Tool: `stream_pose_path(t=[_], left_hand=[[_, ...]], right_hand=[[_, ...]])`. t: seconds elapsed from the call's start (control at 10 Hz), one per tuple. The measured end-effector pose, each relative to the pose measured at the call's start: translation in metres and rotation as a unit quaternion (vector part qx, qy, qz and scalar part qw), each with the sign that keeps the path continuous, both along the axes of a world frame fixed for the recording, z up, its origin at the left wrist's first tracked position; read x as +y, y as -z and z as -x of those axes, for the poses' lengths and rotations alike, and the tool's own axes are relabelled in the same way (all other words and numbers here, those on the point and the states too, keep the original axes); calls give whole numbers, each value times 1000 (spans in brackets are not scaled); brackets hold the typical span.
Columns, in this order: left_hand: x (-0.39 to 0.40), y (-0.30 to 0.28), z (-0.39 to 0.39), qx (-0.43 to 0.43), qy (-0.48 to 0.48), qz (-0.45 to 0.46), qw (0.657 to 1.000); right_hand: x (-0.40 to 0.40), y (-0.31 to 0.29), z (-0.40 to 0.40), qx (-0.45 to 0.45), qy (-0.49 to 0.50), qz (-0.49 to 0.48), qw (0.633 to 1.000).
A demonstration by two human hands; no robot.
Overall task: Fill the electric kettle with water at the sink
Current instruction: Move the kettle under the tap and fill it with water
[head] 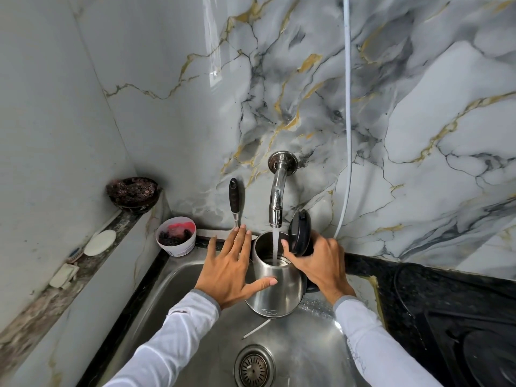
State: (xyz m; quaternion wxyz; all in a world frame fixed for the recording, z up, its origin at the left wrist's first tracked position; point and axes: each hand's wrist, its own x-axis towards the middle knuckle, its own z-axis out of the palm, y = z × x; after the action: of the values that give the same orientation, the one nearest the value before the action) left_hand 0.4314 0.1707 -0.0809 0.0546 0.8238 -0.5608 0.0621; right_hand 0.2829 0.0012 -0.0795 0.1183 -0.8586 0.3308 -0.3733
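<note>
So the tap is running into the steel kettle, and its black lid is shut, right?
Not quite. The head view shows the tap running into the steel kettle, but its black lid is flipped open, standing up beside the stream.

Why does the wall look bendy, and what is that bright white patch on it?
Head view: the wide-angle lens bows the wall and pipe; the patch is glare on glossy marble; the kettle and tap gleam too; everything looks sharp.
</note>
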Motion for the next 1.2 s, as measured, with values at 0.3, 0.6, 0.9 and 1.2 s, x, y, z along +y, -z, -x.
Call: stream_pose_path(t=[0.3, 0.6, 0.9, 1.2], left_hand=[[2, -2, 0, 0, -1, -13, 1000], [0, -1, 0, 0, 4, -8, 1000], [1, 1, 0, -5, 9, -3, 1000], [-4, -17, -4, 27, 5, 10, 1000]], right_hand=[[0, 2, 0, 2, -8, -11, 1000], [1, 0, 2, 5, -2, -4, 1000], [0, 3, 2, 11, -7, -13, 1000], [0, 2, 3, 18, 7, -21, 1000]])
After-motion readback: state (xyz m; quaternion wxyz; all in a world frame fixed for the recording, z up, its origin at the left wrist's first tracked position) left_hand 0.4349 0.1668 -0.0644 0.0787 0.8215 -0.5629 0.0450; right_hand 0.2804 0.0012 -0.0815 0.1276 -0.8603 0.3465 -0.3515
